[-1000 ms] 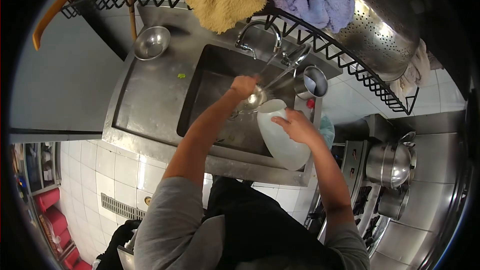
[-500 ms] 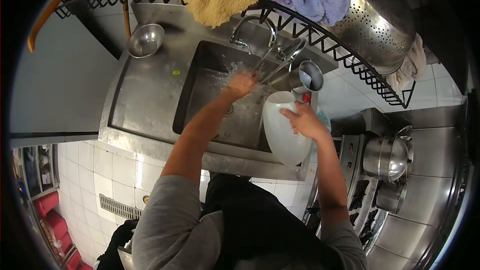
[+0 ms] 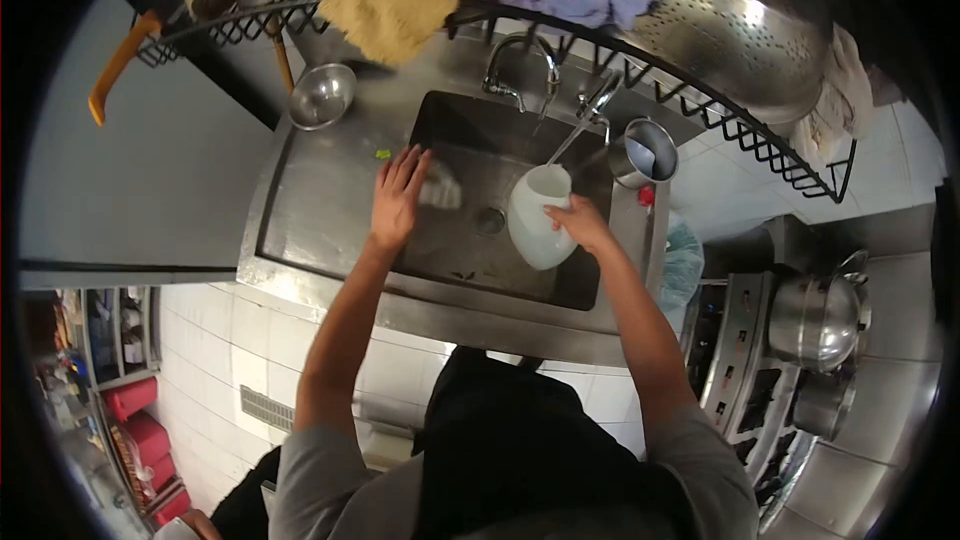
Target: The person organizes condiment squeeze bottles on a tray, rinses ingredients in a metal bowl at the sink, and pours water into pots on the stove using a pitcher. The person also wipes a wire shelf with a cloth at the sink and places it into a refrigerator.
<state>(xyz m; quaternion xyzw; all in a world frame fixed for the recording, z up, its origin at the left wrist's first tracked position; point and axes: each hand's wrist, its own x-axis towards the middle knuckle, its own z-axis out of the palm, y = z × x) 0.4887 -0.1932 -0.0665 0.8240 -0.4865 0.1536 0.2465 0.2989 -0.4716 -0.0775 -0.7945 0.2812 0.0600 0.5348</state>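
My right hand [image 3: 582,224] grips the rim of a white, translucent plastic pitcher [image 3: 540,225], thumb on the near side of its mouth. The pitcher hangs tilted over the right part of the steel sink [image 3: 470,285], under the right-hand faucet [image 3: 598,100], whose thin spout or stream reaches its mouth. My left hand [image 3: 398,202] is over the sink's left edge, fingers stretched out, holding nothing. Beside it in the sink is a blurred pale patch [image 3: 440,186] that I cannot make out. A second curved faucet [image 3: 550,70] stands at the back.
A steel bowl [image 3: 323,97] and a small green scrap [image 3: 383,154] lie on the left drainboard. A steel container [image 3: 642,153] stands right of the sink. Overhead, a black wire rack [image 3: 700,108] carries cloths and a perforated pot. Pots [image 3: 815,322] stand on a stove at right.
My left hand has left the splashing water and moved left to the sink's edge, its fingers now straight. The pitcher has come further over the sink, its mouth at the right-hand faucet.
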